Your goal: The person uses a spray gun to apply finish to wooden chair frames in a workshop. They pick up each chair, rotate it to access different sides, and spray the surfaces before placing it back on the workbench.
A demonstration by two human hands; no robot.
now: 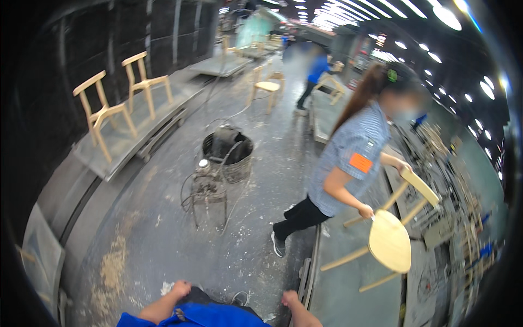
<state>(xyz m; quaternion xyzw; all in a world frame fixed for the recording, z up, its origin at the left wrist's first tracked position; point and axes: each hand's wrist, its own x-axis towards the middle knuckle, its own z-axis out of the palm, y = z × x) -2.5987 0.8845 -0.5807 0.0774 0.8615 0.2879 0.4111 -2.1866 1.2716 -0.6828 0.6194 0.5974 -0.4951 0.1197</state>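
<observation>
My left hand (pixel 182 289) hangs low in front of my body, its fingers curled in, with nothing visible in it. On the other side, my right hand (pixel 290 298) is likewise closed and holds nothing that I can see. It is near the edge of the grey conveyor platform (pixel 348 294) on the right. Beyond it a co-worker in a checked shirt grips a light wooden chair (pixel 390 242), one hand on its backrest and one by the seat. That chair is tilted over the platform, well away from my hands.
Ahead on the paint-spattered floor stand a dirty bucket (pixel 239 169) and a pump (pixel 208 188) with loose hoses. Two wooden chairs (pixel 103 111) occupy a low platform (pixel 114 158) at the left. Another chair (pixel 268 86) stands farther back, near a second worker (pixel 316 71) in blue.
</observation>
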